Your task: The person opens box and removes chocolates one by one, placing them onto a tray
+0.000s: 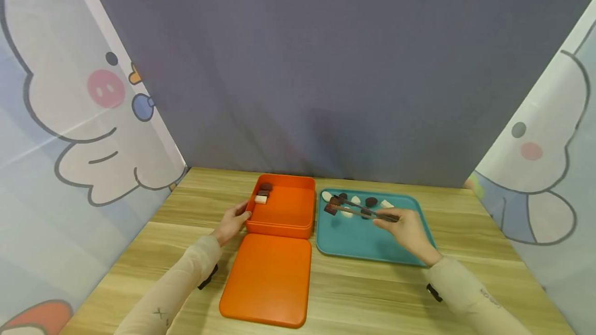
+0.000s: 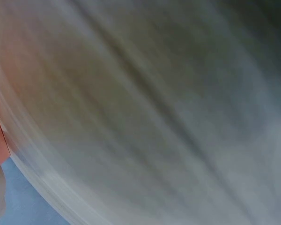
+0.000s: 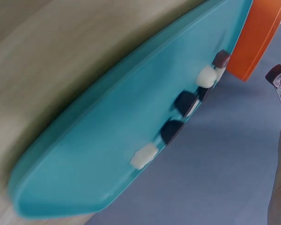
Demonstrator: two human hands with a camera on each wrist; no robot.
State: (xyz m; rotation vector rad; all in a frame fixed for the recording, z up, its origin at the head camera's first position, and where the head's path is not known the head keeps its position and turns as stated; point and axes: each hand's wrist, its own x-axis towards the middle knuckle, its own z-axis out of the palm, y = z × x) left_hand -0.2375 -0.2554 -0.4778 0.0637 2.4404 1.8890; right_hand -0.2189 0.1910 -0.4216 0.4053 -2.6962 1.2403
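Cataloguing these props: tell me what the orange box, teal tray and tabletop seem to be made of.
Orange box: probably plastic, smooth satin finish, judging by even colour and rounded corners.
Teal tray: likely plastic too, low sheen, with a smooth one-piece rim; coated metal is possible.
Tabletop: wood or wood-look laminate, low sheen; streaky grain fits either.

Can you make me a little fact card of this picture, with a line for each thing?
Left hand: touching the left side of the orange box
Right hand: holding dark tongs
Tong tips: at a dark piece
In the box: two dark pieces, one white piece
Teal tray: right of the box, with white and dark pieces along its far part
Orange lid: flat on the table, nearer than the box
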